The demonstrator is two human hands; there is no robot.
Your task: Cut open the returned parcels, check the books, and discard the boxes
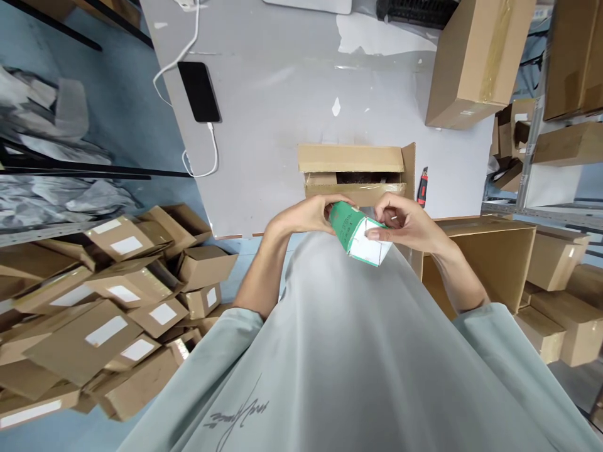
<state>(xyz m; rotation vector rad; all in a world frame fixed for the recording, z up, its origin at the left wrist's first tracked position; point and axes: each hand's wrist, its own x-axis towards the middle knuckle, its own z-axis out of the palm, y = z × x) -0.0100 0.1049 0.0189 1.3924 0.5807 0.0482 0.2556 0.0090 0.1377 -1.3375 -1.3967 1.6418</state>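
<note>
A small green and white box (349, 230) is held close to my body, its white end turned toward me. My left hand (315, 214) is wrapped round its left side, thumb and fingers closed on it. With the thumb on the white end, my right hand (400, 218) grips the box's right side, fingers curled. Just beyond both hands, an open cardboard box (351, 159) stands at the table's near edge, flaps raised. A red and black utility knife (423, 188) lies to the right of that box.
On the grey table (264, 125) lies a black phone (198, 91) with a white cable. A taped carton (471, 69) stands at the back right. Many small cartons (127, 276) are heaped at lower left. A large open carton (490, 257) is beside my right forearm, near shelving.
</note>
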